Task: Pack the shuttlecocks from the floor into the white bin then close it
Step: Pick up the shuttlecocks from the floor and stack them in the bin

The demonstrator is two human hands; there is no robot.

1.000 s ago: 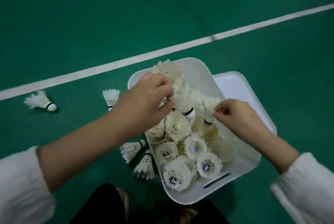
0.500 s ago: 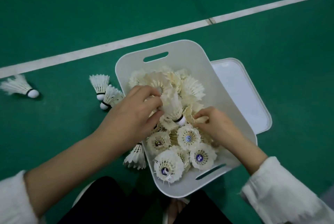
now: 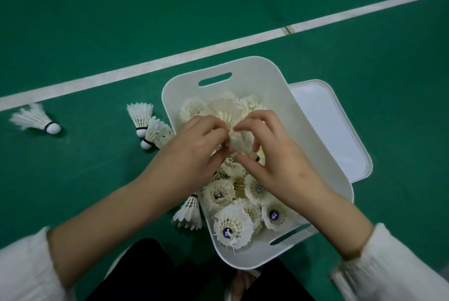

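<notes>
- Two hands meet over the middle of the white bin (image 3: 245, 65) in the head view, both on one shuttlecock (image 3: 241, 141).
- The left hand (image 3: 194, 152) has its fingers curled in, their tips pinching the left edge of the feather skirt.
- The right hand (image 3: 279, 164) is partly closed. Its forefinger is bent over the top of the skirt and its thumb reaches under it, so the shuttlecock is pinched between them.
- That shuttlecock sits just above the pile of shuttlecocks (image 3: 229, 226) that fills the bin. Many in the pile stand with the open end up, showing blue labels in their centres.
- The lid (image 3: 337, 135) lies flat on the floor (image 3: 97, 21) on the right of the bin, and the bin's right wall overlaps its edge.
- Left of the bin, two loose shuttlecocks (image 3: 141, 116) lie side by side, the nearer one touching the bin's left wall.
- Another, a near shuttlecock (image 3: 189, 213), leans against the same wall closer to the person.
- A far shuttlecock (image 3: 36, 119) lies well apart to the left of the bin, beside the white line (image 3: 145, 67) that runs behind the bin.
</notes>
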